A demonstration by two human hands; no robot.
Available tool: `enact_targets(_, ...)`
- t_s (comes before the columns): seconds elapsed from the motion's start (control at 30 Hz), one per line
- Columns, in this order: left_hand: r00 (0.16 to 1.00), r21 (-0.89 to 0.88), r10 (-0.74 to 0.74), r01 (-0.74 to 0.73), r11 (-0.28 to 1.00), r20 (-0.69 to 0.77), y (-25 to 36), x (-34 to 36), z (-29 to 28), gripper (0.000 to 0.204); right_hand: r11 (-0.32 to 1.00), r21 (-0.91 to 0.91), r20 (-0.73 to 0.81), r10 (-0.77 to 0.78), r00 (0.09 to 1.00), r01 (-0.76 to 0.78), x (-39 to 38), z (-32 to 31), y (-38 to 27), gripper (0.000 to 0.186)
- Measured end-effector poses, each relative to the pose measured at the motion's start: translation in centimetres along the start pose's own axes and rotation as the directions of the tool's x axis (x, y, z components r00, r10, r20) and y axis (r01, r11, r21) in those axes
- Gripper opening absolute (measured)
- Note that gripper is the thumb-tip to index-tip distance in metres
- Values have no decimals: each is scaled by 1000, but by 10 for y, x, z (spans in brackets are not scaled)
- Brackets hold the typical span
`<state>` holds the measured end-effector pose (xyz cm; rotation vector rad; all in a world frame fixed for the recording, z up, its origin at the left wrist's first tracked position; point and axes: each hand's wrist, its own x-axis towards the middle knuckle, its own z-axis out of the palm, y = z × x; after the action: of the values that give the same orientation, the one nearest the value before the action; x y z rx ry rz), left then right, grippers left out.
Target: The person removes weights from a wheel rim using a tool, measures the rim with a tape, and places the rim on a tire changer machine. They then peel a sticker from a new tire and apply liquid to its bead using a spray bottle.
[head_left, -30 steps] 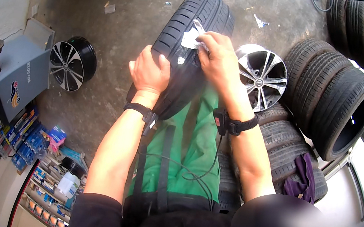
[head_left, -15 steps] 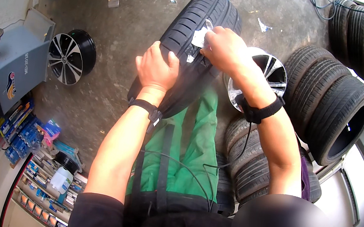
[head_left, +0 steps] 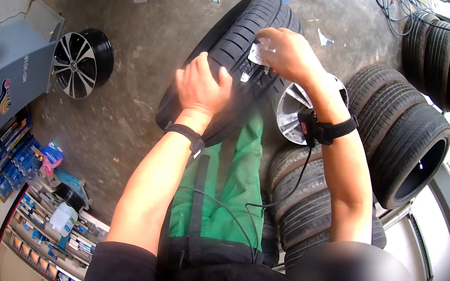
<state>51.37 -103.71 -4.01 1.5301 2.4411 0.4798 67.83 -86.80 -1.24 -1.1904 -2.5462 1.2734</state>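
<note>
A black car tyre (head_left: 250, 25) stands upright on the floor before my legs, its tread facing me. My left hand (head_left: 203, 84) holds it at the left edge of the tread, fingers over the rubber and thumb apart. With closed fingers, my right hand (head_left: 291, 55) pinches a crumpled white paper label (head_left: 257, 56) at the tread. Just below it, a small white scrap (head_left: 245, 77) shows on the tread. Part of the label is hidden behind the right fingers.
An alloy wheel (head_left: 295, 113) lies beside the tyre on the right, near rows of tyres (head_left: 409, 141). At left stand another wheel (head_left: 74, 70) and a grey machine (head_left: 14, 66) with an upright shaft. Paper litter (head_left: 324, 38) lies on the floor. A black cable (head_left: 304, 171) hangs from my right wrist.
My right hand has shifted slightly up and right, and the label it pinches has moved right with it. The left hand stays on the tyre. The whole view has shifted a little.
</note>
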Motion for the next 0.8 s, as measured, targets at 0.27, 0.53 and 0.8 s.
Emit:
enact_targets(0.27,1000,-5,-8,8,1000,-8,-1,3,-1,50,901,344,-145,331,932,-266,-20,-7,1,38)
enact_targets(0.53,1000,-6,12,-12,1000,-16,-4,8,1,48,955,157,-243,284,928,-251,-53,15,16,42)
enact_targets(0.8,1000,13,26,-25,1000,-18,-5,11,3,46,758,594,-170,446,879,-270,-46,-4,15,24)
